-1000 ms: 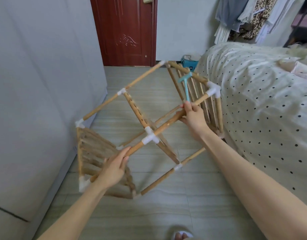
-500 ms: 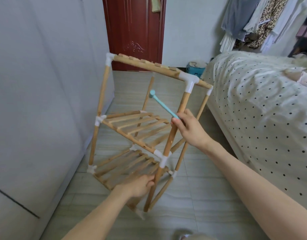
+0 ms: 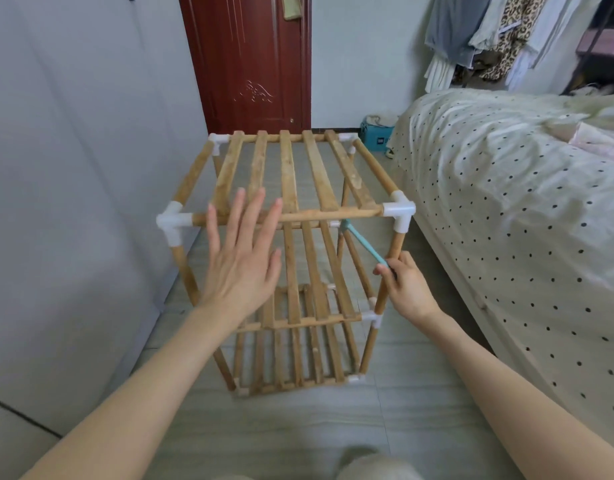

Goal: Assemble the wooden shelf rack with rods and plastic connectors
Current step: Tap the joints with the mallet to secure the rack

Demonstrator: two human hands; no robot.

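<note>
**Now upright: rack stands just ahead of both hands**

Wooden shelf rack (image 3: 291, 258) stands vertical on the floor (image 3: 298, 427). Left hand (image 3: 243, 268), fingers spread and straight, hovers at the top front rod (image 3: 288, 216) (contact unclear). Right hand (image 3: 407, 289) pinches a teal mallet (image 3: 364, 245) beside the right post (image 3: 390, 268), nearer the connector (image 3: 399, 211); likely tap target.
</note>
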